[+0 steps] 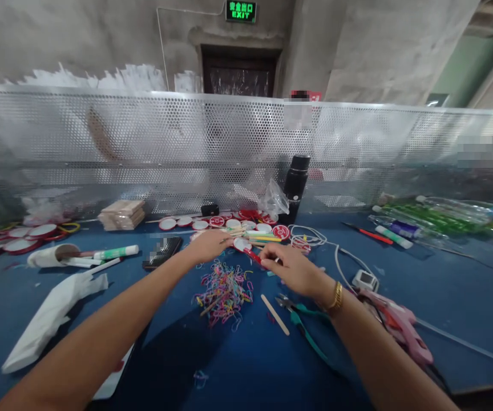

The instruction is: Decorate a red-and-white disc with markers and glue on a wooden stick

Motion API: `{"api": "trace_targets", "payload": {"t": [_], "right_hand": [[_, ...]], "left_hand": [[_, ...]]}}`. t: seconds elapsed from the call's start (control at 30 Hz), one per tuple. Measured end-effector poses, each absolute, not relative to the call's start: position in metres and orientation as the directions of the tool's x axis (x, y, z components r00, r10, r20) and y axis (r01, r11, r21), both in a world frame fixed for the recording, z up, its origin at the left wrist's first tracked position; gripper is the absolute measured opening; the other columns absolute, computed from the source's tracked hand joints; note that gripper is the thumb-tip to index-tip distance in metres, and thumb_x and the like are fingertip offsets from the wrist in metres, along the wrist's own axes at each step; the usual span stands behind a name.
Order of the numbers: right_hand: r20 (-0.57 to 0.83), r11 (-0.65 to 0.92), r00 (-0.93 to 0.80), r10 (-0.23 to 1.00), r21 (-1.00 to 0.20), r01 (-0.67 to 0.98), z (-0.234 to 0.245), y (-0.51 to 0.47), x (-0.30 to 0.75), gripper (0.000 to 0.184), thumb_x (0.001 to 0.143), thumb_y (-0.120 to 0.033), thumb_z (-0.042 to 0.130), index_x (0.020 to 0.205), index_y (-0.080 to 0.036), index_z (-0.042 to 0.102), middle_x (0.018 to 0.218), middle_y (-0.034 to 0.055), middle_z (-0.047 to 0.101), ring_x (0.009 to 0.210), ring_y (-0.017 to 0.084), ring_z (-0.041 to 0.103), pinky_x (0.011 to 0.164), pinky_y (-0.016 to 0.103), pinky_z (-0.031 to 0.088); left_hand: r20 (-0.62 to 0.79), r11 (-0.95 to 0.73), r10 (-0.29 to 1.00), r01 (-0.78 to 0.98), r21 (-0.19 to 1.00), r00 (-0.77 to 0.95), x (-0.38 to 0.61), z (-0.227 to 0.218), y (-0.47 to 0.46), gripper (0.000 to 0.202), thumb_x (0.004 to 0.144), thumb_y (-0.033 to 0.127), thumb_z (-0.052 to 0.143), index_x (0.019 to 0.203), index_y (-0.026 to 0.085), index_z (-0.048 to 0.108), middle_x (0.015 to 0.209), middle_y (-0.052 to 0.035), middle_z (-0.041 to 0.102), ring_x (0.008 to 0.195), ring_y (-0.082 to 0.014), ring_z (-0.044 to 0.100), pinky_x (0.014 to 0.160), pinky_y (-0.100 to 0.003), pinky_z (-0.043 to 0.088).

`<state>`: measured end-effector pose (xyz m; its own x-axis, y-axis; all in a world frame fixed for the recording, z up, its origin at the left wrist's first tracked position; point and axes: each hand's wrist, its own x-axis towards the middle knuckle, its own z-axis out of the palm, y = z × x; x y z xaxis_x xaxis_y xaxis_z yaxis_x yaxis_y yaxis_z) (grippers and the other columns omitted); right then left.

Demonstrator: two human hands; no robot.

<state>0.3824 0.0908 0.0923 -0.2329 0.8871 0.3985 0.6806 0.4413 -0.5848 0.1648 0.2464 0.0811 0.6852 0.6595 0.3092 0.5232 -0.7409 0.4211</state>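
Observation:
My left hand (213, 246) reaches over the heap of round pieces, fingers closed near the ends of some thin sticks; what they hold is hidden. In my right hand (293, 269), thumb and fingers pinch a narrow red piece (253, 256). Its far end meets a small white disc (242, 245) with a red rim; whether the two are joined I cannot tell. Just behind lie more red-rimmed discs (281, 232) and several coloured sticks (266, 238). Nearer me is a pile of small multicoloured wire pins (225, 294), apart from both hands.
Right of the pile are a flat wooden stick (275, 315), teal-handled pliers (308, 334) and a pink glue gun (400, 325) with cables. A black bottle (296, 185) stands before the perforated metal screen (165, 148). Left are a black case (163, 252), wooden pieces (122, 215) and white wrapping (53, 314).

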Motion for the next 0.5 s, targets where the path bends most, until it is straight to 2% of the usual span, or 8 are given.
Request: {"api": "trace_targets", "payload": {"t": [0.07, 0.1, 0.17, 0.23, 0.27, 0.33, 0.43, 0.5], "right_hand": [[0.486, 0.483, -0.226, 0.844, -0.508, 0.713, 0.083, 0.068, 0.365, 0.008, 0.092, -0.017, 0.053, 0.086, -0.019, 0.057, 0.089, 0.004, 0.063, 0.085, 0.018, 0.055, 0.08, 0.033, 0.043], [0.534, 0.496, -0.218, 0.817, -0.459, 0.737, 0.077, 0.058, 0.354, 0.008, 0.092, -0.015, 0.053, 0.086, -0.019, 0.057, 0.092, 0.0054, 0.063, 0.089, 0.02, 0.055, 0.083, 0.035, 0.043], [0.609, 0.528, -0.236, 0.757, -0.359, 0.769, 0.065, 0.042, 0.331, 0.008, 0.092, -0.014, 0.052, 0.088, -0.018, 0.057, 0.1, 0.0088, 0.063, 0.097, 0.023, 0.054, 0.09, 0.039, 0.043], [0.638, 0.623, -0.344, 0.689, -0.278, 0.731, 0.054, 0.031, 0.313, 0.008, 0.092, -0.014, 0.052, 0.088, -0.019, 0.058, 0.105, 0.01, 0.064, 0.102, 0.023, 0.054, 0.094, 0.04, 0.044], [0.635, 0.665, -0.397, 0.663, -0.256, 0.701, 0.05, 0.028, 0.308, 0.008, 0.092, -0.014, 0.053, 0.091, -0.019, 0.059, 0.106, 0.01, 0.064, 0.104, 0.023, 0.054, 0.097, 0.04, 0.043], [0.629, 0.717, -0.448, 0.635, -0.263, 0.646, 0.044, 0.026, 0.309, 0.008, 0.092, -0.017, 0.056, 0.098, -0.019, 0.061, 0.108, 0.0092, 0.065, 0.108, 0.022, 0.055, 0.103, 0.04, 0.042], [0.628, 0.657, -0.367, 0.686, -0.316, 0.685, 0.042, 0.03, 0.325, 0.017, 0.093, -0.022, 0.056, 0.108, -0.019, 0.064, 0.112, 0.0091, 0.067, 0.111, 0.022, 0.056, 0.102, 0.04, 0.043], [0.581, 0.581, -0.34, 0.74, -0.297, 0.758, 0.042, 0.032, 0.332, 0.019, 0.095, -0.023, 0.054, 0.108, -0.02, 0.068, 0.111, 0.0094, 0.068, 0.109, 0.023, 0.057, 0.101, 0.043, 0.042]], "left_hand": [[0.202, -0.433, 0.826, 0.363, 0.825, 0.526, 0.162, 0.08, 0.201, 0.043, 0.09, 0.056, 0.047, 0.102, 0.022, 0.071, 0.104, -0.0108, 0.072, 0.092, -0.023, 0.064, 0.08, -0.034, 0.048], [0.094, -0.214, 0.876, 0.208, 0.954, 0.472, 0.162, 0.079, 0.176, 0.049, 0.089, 0.06, 0.047, 0.112, 0.022, 0.067, 0.109, -0.0107, 0.071, 0.09, -0.0223, 0.065, 0.076, -0.033, 0.049], [-0.062, 0.125, 0.885, -0.108, 0.986, 0.461, 0.163, 0.074, 0.126, 0.055, 0.086, 0.061, 0.051, 0.126, 0.024, 0.058, 0.115, -0.0102, 0.068, 0.088, -0.0204, 0.067, 0.071, -0.031, 0.051], [-0.115, 0.263, 0.885, -0.282, 0.922, 0.45, 0.164, 0.066, 0.087, 0.057, 0.082, 0.052, 0.064, 0.132, 0.026, 0.053, 0.116, -0.0094, 0.068, 0.083, -0.0193, 0.067, 0.061, -0.028, 0.05], [-0.096, 0.246, 0.906, -0.331, 0.911, 0.412, 0.163, 0.062, 0.075, 0.06, 0.078, 0.041, 0.071, 0.133, 0.026, 0.051, 0.115, -0.0087, 0.069, 0.083, -0.0186, 0.066, 0.06, -0.026, 0.049], [-0.042, 0.155, 0.944, -0.326, 0.933, 0.327, 0.155, 0.055, 0.064, 0.056, 0.074, 0.033, 0.075, 0.125, 0.022, 0.057, 0.106, -0.0077, 0.071, 0.076, -0.0167, 0.066, 0.062, -0.026, 0.051], [0.098, -0.059, 0.968, -0.169, 0.984, 0.231, 0.135, 0.051, 0.075, 0.04, 0.073, 0.024, 0.074, 0.112, 0.019, 0.064, 0.101, -0.008, 0.072, 0.076, -0.0165, 0.066, 0.062, -0.024, 0.051], [0.146, -0.14, 0.973, -0.044, 0.989, 0.179, 0.123, 0.053, 0.086, 0.029, 0.071, 0.02, 0.072, 0.1, 0.017, 0.068, 0.096, -0.0086, 0.072, 0.073, -0.0175, 0.066, 0.058, -0.024, 0.051]]}}
